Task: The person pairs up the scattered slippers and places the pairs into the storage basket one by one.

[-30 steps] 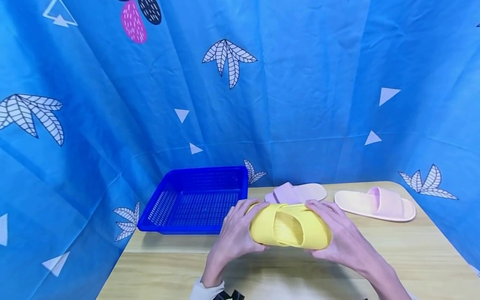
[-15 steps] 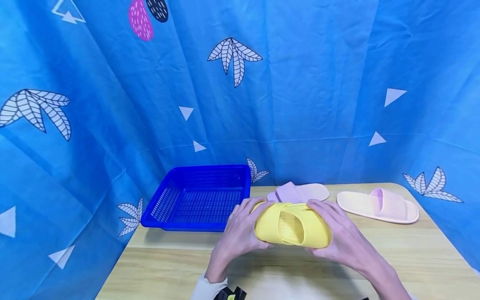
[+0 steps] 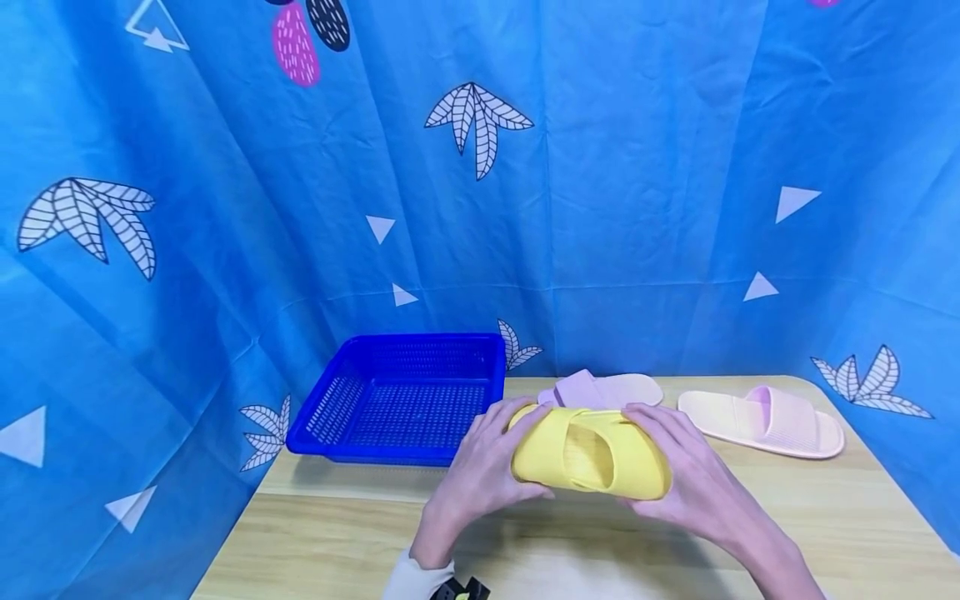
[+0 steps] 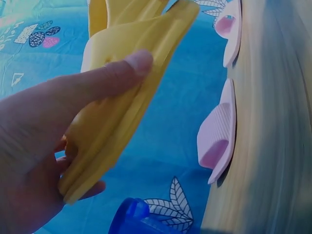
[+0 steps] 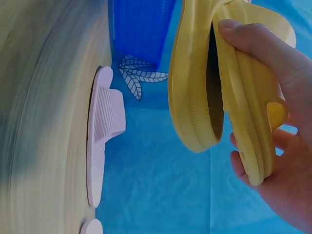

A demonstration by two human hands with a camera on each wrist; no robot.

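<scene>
A pair of yellow slippers (image 3: pixel 542 454) is held up above the table, sole against sole in part. My left hand (image 3: pixel 480 467) grips the left end, and my right hand (image 3: pixel 693 471) grips the right end. In the left wrist view, the left thumb lies across the side of a yellow slipper (image 4: pixel 109 119) with fingers behind it. The right wrist view shows my right hand (image 5: pixel 292 92) pinching one yellow slipper (image 5: pixel 248 112), with a dark gap between it and the other slipper (image 5: pixel 192 92). My palms are mostly hidden in the head view.
A blue plastic basket (image 3: pixel 427 354) stands at the back left of the wooden table (image 3: pixel 345 533). Behind the hands lies a lilac slipper (image 3: pixel 626 390); a pale pink slipper (image 3: pixel 795 425) lies at the back right. A blue patterned curtain (image 3: pixel 630 183) hangs behind and beside the table.
Both hands keep their hold on the yellow slippers, which stay almost still over the table. The head view has shifted slightly, so the scene sits a little further right.
</scene>
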